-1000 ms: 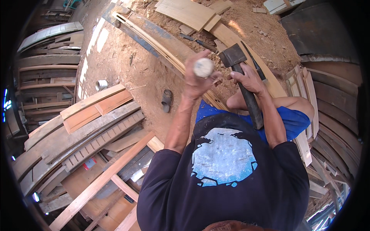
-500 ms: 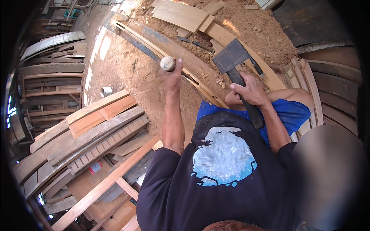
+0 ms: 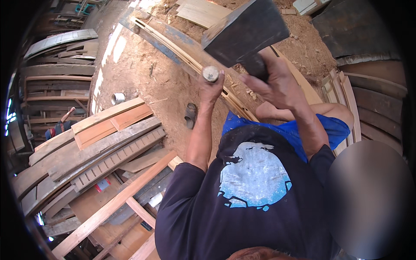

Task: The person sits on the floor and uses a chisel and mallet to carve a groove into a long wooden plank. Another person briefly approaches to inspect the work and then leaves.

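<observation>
My left hand (image 3: pixel 211 90) is closed around an upright chisel (image 3: pixel 210 74); only the round, worn butt of its handle shows, and its blade is hidden below my fist. Under that hand, a long narrow wooden piece with slots (image 3: pixel 162 40) runs from the far left toward my lap. My right hand (image 3: pixel 279 86) grips the dark handle of a mallet (image 3: pixel 247 34). Its big block-shaped head is raised close to the camera, up and to the right of the chisel's butt, without touching it.
A plank (image 3: pixel 201 13) lies on the sawdust-covered ground ahead. Stacked boards (image 3: pixel 104 147) fill the left, near a white cylinder (image 3: pixel 117 99). More boards (image 3: pixel 346 104) lean at the right. A dark sandal (image 3: pixel 190 115) lies beside my left forearm. Another person (image 3: pixel 60 126) shows at the far left.
My right hand has lifted the mallet up toward the camera, and its head looks much larger. My left hand has shifted right with the chisel. A sandal and another person have come into view.
</observation>
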### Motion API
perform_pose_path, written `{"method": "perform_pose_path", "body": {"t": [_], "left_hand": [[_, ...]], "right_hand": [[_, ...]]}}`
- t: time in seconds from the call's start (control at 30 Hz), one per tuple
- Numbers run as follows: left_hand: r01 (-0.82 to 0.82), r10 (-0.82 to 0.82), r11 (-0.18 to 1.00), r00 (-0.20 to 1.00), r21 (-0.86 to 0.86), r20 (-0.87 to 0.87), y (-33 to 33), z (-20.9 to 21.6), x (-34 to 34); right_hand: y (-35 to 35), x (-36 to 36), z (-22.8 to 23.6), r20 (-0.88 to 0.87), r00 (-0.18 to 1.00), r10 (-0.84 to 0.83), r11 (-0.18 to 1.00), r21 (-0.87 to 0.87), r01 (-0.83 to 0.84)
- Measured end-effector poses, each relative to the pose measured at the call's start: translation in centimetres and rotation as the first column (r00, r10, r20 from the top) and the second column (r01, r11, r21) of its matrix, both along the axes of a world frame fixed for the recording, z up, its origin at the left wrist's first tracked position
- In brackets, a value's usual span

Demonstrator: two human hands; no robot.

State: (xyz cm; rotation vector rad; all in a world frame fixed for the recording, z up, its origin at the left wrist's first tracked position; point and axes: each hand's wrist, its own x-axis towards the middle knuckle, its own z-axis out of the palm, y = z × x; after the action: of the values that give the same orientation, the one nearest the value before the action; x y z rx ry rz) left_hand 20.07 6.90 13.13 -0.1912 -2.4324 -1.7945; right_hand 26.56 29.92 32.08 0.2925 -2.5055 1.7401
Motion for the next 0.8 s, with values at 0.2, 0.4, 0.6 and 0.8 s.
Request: {"method": "perform_pose_path", "body": {"t": [0.2,0.4,0.6,0.8], "left_hand": [[-0.022,-0.007,0.992,0.974,0.125,0.226,-1.5,-1.6,1.5],[-0.094,0.059,0.976,0.983,0.194,0.175,-0.9,0.3,5.1],[0.032,-0.028,0.999,0.95,0.01,-0.312,1.4,6.8,5.7],[0.314,-0.406,0.904,0.844,-0.29,-0.35,5.0,5.1,8.0]], "right_hand": [[-3.6,-3.1,-5.7,0.116,0.983,0.142,0.872,0.455,-0.18],[-3.9,-0.4,-10.3,0.484,0.858,0.169,0.978,0.024,-0.206],[-3.5,-0.7,-12.4,0.638,0.728,0.251,0.924,-0.382,0.017],[-2.5,-2.1,-19.0,0.609,0.697,0.38,0.736,-0.655,0.171]]}}
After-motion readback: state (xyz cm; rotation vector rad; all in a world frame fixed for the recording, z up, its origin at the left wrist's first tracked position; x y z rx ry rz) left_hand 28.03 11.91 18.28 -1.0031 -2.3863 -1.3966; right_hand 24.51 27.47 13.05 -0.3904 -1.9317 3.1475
